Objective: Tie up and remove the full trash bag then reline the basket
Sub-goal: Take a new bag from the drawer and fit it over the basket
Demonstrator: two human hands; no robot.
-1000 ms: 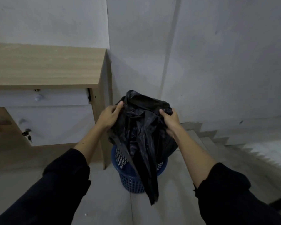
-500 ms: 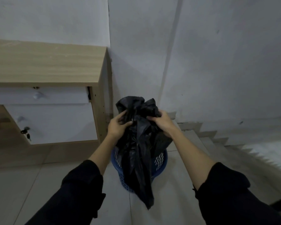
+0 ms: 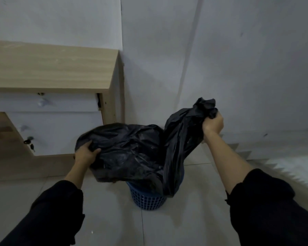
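Observation:
A black trash bag [image 3: 132, 151] is spread wide above a blue mesh basket [image 3: 148, 199] on the floor. My left hand [image 3: 85, 153] grips the bag's left edge, low and to the left of the basket. My right hand [image 3: 212, 124] is closed on a bunched end of the bag, raised to the right. A long fold of the bag hangs from that hand down into the basket. Most of the basket's rim is hidden under the plastic; what is inside cannot be seen.
A wooden desk [image 3: 50, 68] with white drawers [image 3: 52, 121] stands at the left, close to the basket. Keys [image 3: 29, 142] hang from a drawer lock. White walls meet in a corner behind. Tiled floor [image 3: 114, 219] lies in front.
My hands were together at the top of the bunched bag. They have moved apart: the left down and left, the right up and right, spreading the bag wide over the basket.

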